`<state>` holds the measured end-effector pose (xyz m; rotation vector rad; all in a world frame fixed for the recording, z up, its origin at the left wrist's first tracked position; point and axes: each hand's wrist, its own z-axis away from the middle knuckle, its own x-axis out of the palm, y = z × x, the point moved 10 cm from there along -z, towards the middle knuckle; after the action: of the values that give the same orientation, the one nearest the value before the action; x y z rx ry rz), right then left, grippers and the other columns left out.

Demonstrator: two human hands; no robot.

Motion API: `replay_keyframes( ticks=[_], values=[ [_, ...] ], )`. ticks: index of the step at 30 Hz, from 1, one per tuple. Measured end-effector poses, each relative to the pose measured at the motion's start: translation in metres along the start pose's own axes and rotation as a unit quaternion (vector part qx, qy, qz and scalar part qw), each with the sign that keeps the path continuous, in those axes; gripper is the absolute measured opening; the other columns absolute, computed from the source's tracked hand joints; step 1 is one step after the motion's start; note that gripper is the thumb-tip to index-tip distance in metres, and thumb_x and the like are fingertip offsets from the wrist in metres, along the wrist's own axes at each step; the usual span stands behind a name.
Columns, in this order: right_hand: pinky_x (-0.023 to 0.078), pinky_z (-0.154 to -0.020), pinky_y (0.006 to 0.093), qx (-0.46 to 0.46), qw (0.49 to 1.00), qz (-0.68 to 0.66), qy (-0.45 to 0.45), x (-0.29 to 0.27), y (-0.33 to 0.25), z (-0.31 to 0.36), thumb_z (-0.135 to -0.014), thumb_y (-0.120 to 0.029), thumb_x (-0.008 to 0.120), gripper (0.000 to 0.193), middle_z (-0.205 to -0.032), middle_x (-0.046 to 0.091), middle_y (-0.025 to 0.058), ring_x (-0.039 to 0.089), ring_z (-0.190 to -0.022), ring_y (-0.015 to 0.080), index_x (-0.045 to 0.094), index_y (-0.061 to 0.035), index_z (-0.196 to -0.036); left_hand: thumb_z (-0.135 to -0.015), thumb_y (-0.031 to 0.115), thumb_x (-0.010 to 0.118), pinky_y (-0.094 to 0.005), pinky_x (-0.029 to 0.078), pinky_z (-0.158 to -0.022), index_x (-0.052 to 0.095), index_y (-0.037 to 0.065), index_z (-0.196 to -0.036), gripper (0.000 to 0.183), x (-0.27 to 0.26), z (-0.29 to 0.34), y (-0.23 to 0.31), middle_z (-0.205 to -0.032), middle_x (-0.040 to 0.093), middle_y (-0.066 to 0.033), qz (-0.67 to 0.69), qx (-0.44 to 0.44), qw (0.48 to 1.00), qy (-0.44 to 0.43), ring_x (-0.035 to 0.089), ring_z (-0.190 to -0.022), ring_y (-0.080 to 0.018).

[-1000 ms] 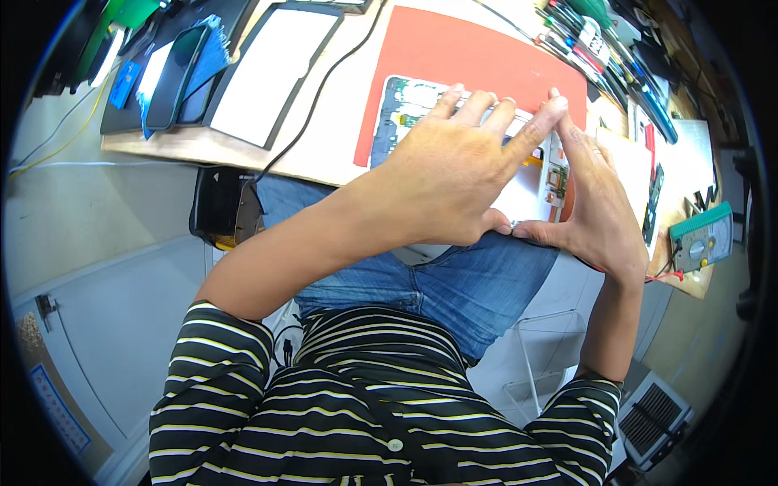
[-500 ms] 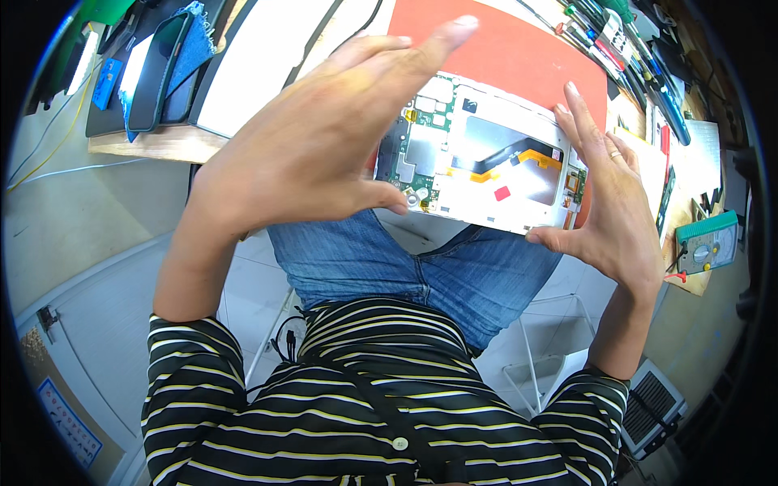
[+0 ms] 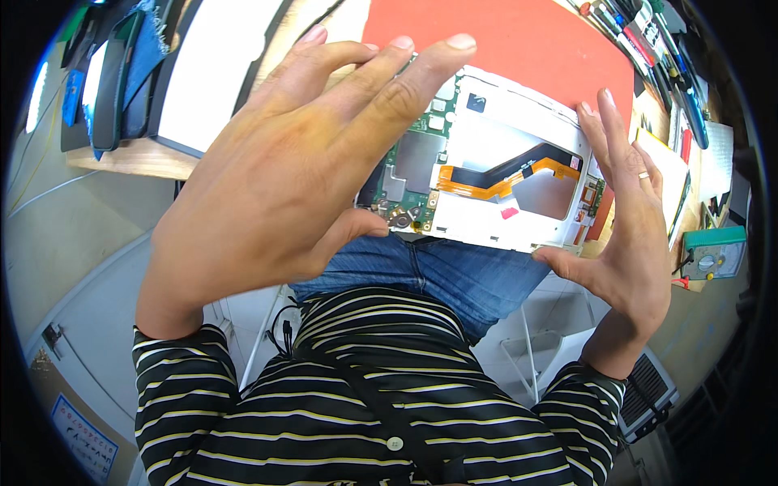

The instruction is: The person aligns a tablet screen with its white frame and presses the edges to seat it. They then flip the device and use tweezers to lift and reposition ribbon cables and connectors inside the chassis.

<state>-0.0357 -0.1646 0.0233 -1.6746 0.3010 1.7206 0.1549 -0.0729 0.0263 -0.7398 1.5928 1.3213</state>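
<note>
**Opened tablet-like device framed between left hand and right hand**

The device is right of centre in the upper half of the frame, its insides facing up. The right hand grasps its right end by the edges, thumb at the lower edge and fingers near the upper corner. The left hand arches over the left end, fingers spread and thumb at the lower corner; whether it grips cannot be told, since it hides that end. Hands placed at the ends probably keep pressure off the bare green circuit board and the orange ribbon cable. Behind the device lies a red mat, likely there to protect the worktop. Pens or slim tools cluster at upper right, apparently for easy reach; a green-topped meter sits at the right.
</note>
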Motion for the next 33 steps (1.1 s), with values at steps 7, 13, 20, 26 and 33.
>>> replay_keyframes(
  ticks=[7, 13, 20, 26, 33],
  values=[
    [0.023, -0.126, 0.059, 0.016, 0.999, -0.01, -0.031, 0.0, 0.003, 0.0, -0.046, -0.038, 0.096, 0.143, -0.161, 0.053, 0.0148, 0.046, -0.151, 0.0355, 0.027, -0.0068, -0.167, -0.067, 0.024, 0.091, -0.0546, 0.027, -0.129, 0.034, 0.015, -0.165, 0.114, 0.002, -0.008, 0.005, -0.161, 0.048, -0.015, -0.019, -0.037, 0.998, -0.054, 0.042, -0.148, -0.0398],
    [0.02, -0.126, 0.0659, -0.016, 1.0, -0.009, 0.012, 0.006, 0.011, 0.006, -0.049, -0.049, 0.095, 0.148, -0.161, 0.053, 0.0121, 0.044, -0.153, 0.0358, 0.02, -0.0098, -0.17, -0.074, 0.024, 0.087, -0.055, 0.029, -0.127, 0.045, 0.018, -0.159, 0.094, 0.011, 0.002, 0.003, -0.168, 0.034, -0.0225, -0.076, 0.003, 0.996, -0.053, 0.035, -0.151, -0.0442],
    [0.024, -0.126, 0.061, -0.084, 0.994, -0.017, 0.066, -0.011, -0.005, 0.004, -0.067, -0.056, 0.091, 0.113, -0.156, 0.058, 0.0129, 0.05, -0.148, 0.034, 0.045, -0.0132, -0.161, -0.074, 0.017, 0.083, -0.0544, 0.034, -0.124, 0.057, 0.017, -0.152, 0.082, 0.005, 0.005, 0.01, -0.168, 0.034, -0.0192, -0.072, 0.049, 0.996, 0.014, 0.031, -0.154, -0.0443],
    [0.047, -0.106, 0.0449, -0.162, 0.978, -0.026, 0.131, -0.008, -0.058, -0.007, -0.086, -0.011, 0.081, 0.05, -0.131, 0.069, 0.0144, 0.065, -0.121, 0.0337, 0.069, -0.0055, -0.134, -0.079, 0.023, 0.082, -0.0537, 0.037, -0.117, 0.053, 0.008, -0.152, 0.08, 0.009, 0.007, 0.012, -0.157, 0.045, -0.0159, -0.065, 0.08, 0.995, -0.005, 0.044, -0.14, -0.0425],
    [0.047, -0.1, 0.0417, -0.162, 0.983, 0.003, 0.091, 0.009, -0.079, -0.018, -0.084, -0.011, 0.082, 0.037, -0.127, 0.067, 0.0073, 0.065, -0.117, 0.0296, 0.073, -0.0087, -0.119, -0.083, 0.024, 0.079, -0.0509, 0.039, -0.117, 0.054, 0.008, -0.15, 0.074, 0.013, 0.013, 0.008, -0.154, 0.052, -0.0145, -0.042, 0.097, 0.994, 0.039, 0.048, -0.14, -0.0385]
  ],
)
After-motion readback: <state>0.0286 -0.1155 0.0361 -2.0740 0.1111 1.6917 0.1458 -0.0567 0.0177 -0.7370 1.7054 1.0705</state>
